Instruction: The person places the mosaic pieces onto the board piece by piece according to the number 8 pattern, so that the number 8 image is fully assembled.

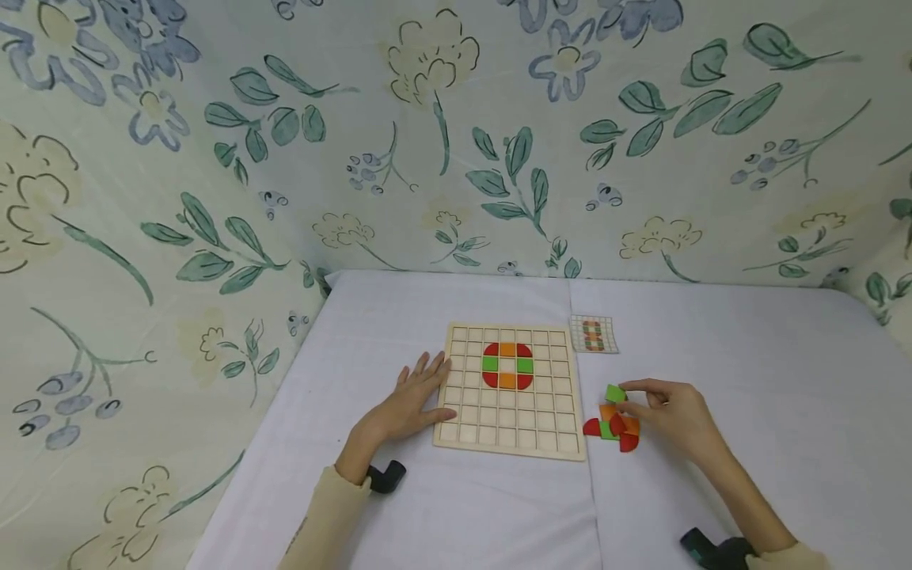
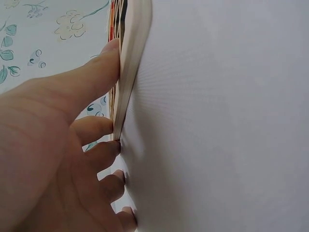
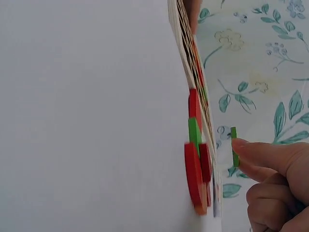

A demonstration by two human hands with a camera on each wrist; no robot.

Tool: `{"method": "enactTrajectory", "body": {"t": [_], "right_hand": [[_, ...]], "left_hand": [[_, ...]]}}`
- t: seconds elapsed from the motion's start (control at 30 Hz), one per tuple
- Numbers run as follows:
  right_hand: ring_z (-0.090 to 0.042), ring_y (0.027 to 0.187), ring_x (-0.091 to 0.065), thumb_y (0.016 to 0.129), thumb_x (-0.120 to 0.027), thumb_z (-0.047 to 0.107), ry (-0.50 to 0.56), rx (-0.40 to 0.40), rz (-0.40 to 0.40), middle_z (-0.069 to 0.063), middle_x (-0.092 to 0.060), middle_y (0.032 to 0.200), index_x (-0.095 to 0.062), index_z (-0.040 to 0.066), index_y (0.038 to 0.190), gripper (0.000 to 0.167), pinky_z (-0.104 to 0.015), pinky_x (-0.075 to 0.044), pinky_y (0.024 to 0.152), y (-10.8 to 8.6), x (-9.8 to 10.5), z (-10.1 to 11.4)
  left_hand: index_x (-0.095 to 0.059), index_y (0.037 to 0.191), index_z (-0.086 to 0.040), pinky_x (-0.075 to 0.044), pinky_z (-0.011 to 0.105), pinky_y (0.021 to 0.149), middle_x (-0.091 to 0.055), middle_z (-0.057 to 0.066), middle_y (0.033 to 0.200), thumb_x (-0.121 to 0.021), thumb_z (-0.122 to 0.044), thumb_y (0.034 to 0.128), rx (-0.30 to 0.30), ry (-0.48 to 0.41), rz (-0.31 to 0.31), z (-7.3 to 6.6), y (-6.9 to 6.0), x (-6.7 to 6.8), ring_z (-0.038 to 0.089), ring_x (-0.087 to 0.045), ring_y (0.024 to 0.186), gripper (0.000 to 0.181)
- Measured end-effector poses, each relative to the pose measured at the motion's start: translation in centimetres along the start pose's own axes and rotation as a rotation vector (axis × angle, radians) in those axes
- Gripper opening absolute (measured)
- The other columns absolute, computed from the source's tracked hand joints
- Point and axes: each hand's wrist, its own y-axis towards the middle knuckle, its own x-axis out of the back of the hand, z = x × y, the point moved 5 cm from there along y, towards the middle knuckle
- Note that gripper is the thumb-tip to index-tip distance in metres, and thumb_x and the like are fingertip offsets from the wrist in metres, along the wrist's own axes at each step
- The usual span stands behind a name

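Note:
My right hand [image 1: 677, 416] pinches a green square tile [image 1: 615, 393] between thumb and fingers, raised off the table in the right wrist view. Just below it lies a small pile of red, orange and green pieces [image 1: 628, 442]. To the left is a wooden grid board [image 1: 466, 435]. On it a ring of tiles [image 1: 507, 350] has red rounded corners, orange at top and bottom and green at the sides, around a bare cell. My left hand [image 1: 409, 400] rests at the board's left edge, fingers spread, with the thumb [image 2: 91, 72] on the frame.
A small pattern card [image 1: 594, 335] with a coloured grid lies beside the board's upper right corner. A white cloth [image 1: 748, 348] covers the table. Behind the table hangs a floral fabric [image 1: 427, 198]. Dark devices [image 1: 388, 477] are strapped at both wrists.

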Motion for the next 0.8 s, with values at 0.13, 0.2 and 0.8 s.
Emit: {"method": "enactTrajectory", "body": {"t": [0.13,0.2,0.8], "right_hand": [[-0.008,0.051,-0.03,0.086,-0.084,0.017,0.07,0.045,0.079,0.005,-0.031,0.058,-0.077,0.002,0.116,0.034,-0.021,-0.023,0.044,0.3,-1.9,2.2],[-0.006,0.048,-0.027,0.085,-0.085,0.014,0.099,0.084,0.108,0.006,-0.03,0.057,-0.078,0.002,0.113,0.032,-0.019,-0.023,0.043,0.4,-2.9,3.2],[-0.008,0.051,-0.026,0.082,-0.089,0.02,0.162,0.137,0.278,0.006,-0.029,0.057,-0.081,0.011,0.106,0.027,-0.02,-0.02,0.049,0.0,-8.5,7.3]], "left_hand": [[-0.021,0.165,-0.005,-0.001,0.065,0.129,-0.011,0.013,0.174,-0.066,-0.043,0.1002,0.0,0.0,0.001,-0.1,0.0,0.1,0.039,0.002,0.162,0.087],[-0.021,0.165,-0.005,-0.001,0.065,0.129,-0.011,0.014,0.174,-0.066,-0.042,0.1002,0.0,-0.002,0.002,-0.1,0.0,0.1,0.04,0.002,0.162,0.087],[-0.021,0.165,-0.004,-0.001,0.066,0.129,-0.01,0.015,0.174,-0.067,-0.041,0.1001,-0.002,-0.005,0.0,-0.1,0.0,0.2,0.041,0.002,0.162,0.087]]}}
